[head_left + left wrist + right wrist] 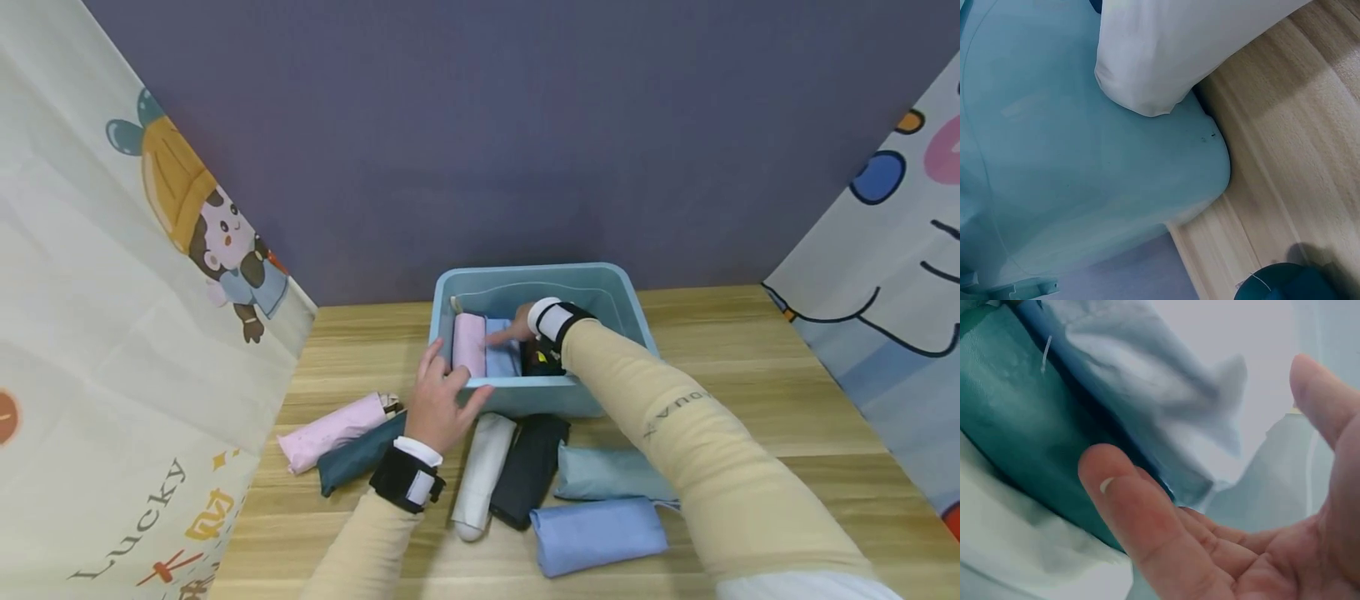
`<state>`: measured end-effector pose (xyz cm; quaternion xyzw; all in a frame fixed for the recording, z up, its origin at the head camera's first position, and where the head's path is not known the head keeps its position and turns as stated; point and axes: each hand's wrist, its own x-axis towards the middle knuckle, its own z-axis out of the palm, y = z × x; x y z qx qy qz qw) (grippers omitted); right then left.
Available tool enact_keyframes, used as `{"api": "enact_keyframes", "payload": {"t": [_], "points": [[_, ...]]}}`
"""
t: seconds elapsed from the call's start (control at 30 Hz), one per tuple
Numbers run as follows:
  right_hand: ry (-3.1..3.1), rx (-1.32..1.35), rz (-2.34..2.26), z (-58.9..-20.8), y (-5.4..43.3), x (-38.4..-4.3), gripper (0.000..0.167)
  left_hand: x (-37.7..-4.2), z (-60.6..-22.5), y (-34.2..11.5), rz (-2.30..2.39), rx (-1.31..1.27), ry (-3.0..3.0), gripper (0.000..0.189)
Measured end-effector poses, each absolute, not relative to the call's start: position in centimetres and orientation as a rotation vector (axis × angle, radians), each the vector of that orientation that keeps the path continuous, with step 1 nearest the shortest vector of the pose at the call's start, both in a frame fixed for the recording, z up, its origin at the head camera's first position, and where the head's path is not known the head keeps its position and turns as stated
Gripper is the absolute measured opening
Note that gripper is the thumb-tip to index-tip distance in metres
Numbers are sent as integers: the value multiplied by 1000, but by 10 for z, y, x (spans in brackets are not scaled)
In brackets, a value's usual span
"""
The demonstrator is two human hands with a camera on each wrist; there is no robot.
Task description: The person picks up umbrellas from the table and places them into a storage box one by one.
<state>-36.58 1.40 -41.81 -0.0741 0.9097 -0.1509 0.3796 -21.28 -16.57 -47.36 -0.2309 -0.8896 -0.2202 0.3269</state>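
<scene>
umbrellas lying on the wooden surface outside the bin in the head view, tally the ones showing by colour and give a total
Pink umbrella: 1
Dark teal umbrella: 1
Off-white umbrella: 1
Black umbrella: 1
Grey-green umbrella: 1
Blue umbrella: 1
Total: 6

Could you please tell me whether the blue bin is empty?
The blue bin is not empty: a pink bundle, a blue bundle and a black item show inside; the right arm hides part.

Dk wall (pixel 480 142) behind wood-grain table (pixel 735 358); L sheet (pixel 82 275) w/ 1 cartoon figure (pixel 225 237); R sheet (pixel 847 275) cropped, prob. cartoon.
</scene>
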Motion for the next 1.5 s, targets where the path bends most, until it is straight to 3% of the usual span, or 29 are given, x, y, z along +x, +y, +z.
{"api": "enact_keyframes", "payload": {"t": [0.33,0.6,0.77,0.93,1.5], "points": [[2343,-231,-506,-382,34,-358,89,-213,-473,-167,-579,-617,-2326,47],[2388,-291,-518,-359,57,-348,96,-211,-474,-168,-576,-604,-2340,50],[2481,-379,-515,-344,76,-338,77,-209,-475,-168,-596,-593,-2357,49],[2652,-498,-449,-334,106,-325,80,-209,-477,-166,-588,-592,-2353,46],[2973,-627,-647,-352,210,-272,67,-208,-474,-165,-582,-601,-2377,44]]}}
